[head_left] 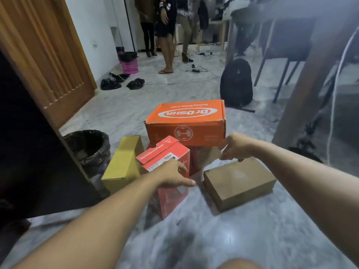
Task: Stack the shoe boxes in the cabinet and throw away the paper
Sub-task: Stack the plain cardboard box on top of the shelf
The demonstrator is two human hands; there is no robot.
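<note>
My left hand [173,174] rests open-fingered on the red box [165,162]; right hand [236,146], apparently loose, nears the orange box [186,123]. I'd grip opposite sides.

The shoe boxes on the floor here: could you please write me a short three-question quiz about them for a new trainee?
1. True or false: the orange box sits raised on something beneath it, higher than the other boxes.
2. Which box does the left hand rest on? A) yellow box B) red box C) brown box
3. What stands just left of the yellow box?

Key
1. True.
2. B; the right hand hovers beyond the brown box, near the orange box's lower corner.
3. A bin with a black liner.
</note>
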